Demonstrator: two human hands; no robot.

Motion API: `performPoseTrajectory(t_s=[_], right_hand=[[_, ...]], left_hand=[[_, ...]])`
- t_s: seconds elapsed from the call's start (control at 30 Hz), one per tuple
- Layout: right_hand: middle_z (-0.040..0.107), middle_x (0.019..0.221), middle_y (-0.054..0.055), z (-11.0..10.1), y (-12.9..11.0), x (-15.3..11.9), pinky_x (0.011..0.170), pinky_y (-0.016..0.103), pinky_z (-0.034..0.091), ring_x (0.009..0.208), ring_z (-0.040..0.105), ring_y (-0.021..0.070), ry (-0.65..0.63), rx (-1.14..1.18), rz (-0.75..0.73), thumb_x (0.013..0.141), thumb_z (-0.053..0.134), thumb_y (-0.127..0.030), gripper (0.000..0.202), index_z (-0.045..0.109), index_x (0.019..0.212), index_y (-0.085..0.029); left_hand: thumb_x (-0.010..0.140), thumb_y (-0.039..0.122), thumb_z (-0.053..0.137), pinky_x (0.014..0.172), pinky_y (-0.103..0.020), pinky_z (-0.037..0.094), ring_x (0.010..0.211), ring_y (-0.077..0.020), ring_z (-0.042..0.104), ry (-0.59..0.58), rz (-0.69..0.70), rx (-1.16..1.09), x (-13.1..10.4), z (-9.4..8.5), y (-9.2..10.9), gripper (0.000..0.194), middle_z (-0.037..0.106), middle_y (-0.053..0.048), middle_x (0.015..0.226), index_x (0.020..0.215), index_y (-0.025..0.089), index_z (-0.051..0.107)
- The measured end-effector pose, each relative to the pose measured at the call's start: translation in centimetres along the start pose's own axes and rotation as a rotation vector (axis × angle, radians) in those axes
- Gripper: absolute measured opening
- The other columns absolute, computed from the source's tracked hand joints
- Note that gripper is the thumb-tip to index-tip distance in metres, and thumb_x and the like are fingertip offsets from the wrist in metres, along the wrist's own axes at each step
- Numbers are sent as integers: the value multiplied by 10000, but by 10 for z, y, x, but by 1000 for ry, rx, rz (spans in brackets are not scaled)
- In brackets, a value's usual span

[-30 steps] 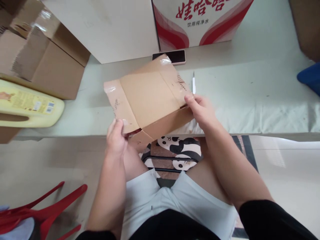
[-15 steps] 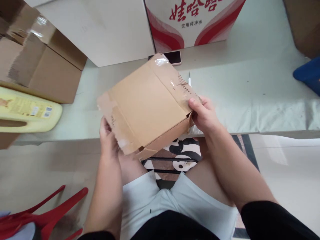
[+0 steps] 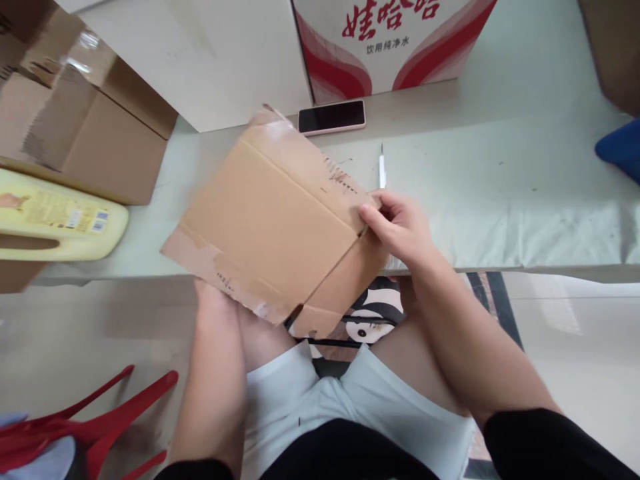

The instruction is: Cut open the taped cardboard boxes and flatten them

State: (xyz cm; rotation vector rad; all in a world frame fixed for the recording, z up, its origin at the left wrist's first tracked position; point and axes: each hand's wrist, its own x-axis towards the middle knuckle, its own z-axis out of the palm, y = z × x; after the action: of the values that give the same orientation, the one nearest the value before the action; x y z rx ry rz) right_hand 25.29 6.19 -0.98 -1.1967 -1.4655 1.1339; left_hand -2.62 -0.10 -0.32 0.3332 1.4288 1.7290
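Observation:
A brown cardboard box (image 3: 270, 220), opened along its flaps with torn edges and bits of clear tape, is held tilted over the table's front edge and my lap. My right hand (image 3: 397, 223) pinches its right corner, thumb on top and fingers curled behind. Under the lower left edge is my left hand (image 3: 215, 300); its fingers are hidden by the cardboard. Just beyond my right hand lies a thin white pen-like tool (image 3: 382, 170) with a dark pointed tip. A phone (image 3: 332, 117) with a dark screen rests behind the box.
A large white box (image 3: 225, 60) and a red-and-white carton (image 3: 390, 47) stand at the back. Brown cardboard boxes (image 3: 115, 140) and a yellow jug (image 3: 60, 220) are at the left. A blue object (image 3: 623, 150) sits at the right edge. Red chair legs (image 3: 125, 413) show at lower left.
The cardboard has shifted left and turned, its lower right flap now spread out flatter. More of the phone and the white tool shows. My left fingers have gone out of sight beneath it.

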Motion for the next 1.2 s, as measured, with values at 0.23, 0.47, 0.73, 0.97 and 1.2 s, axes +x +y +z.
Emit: performPoseTrajectory(t_s=[0.23,0.47,0.73,0.97,1.2], right_hand=[[740,889,47,2,9,4,848,403,499,835,639,205,92,-250,-143,860,575,-321,168,707,881,-218],[703,1162,87,-3,20,8,939,458,548,1009,665,240,202,-172,10,824,638,-327,348,610,1155,-223],[685,1057,48,-5,18,9,868,444,556,906,642,221,154,-167,26,814,643,-335,356,577,1152,-244],[671,1037,44,-5,20,13,836,428,534,883,625,215,203,-168,42,804,632,-318,345,578,1137,-244],[663,1045,46,2,14,10,847,405,520,865,619,197,192,-130,-21,826,615,-322,337,571,1151,-246]], left_hand=[[1018,376,432,663,-316,609,767,-203,747,-66,-8,-76,8,4,5,372,804,-42,831,1151,185,722],[1065,461,268,828,-410,642,980,-233,761,-127,6,-138,7,4,3,532,802,-64,1127,1388,219,615],[1032,463,392,1097,-493,528,1163,-246,711,-121,-4,-136,5,6,5,458,793,-64,1154,1300,207,660],[994,464,366,1162,-420,463,1364,-253,592,-163,202,-118,9,15,10,476,752,-100,1254,1207,169,673],[817,461,651,993,-303,554,1275,-246,644,-168,273,-62,9,13,14,344,797,-50,1076,1028,198,718]])
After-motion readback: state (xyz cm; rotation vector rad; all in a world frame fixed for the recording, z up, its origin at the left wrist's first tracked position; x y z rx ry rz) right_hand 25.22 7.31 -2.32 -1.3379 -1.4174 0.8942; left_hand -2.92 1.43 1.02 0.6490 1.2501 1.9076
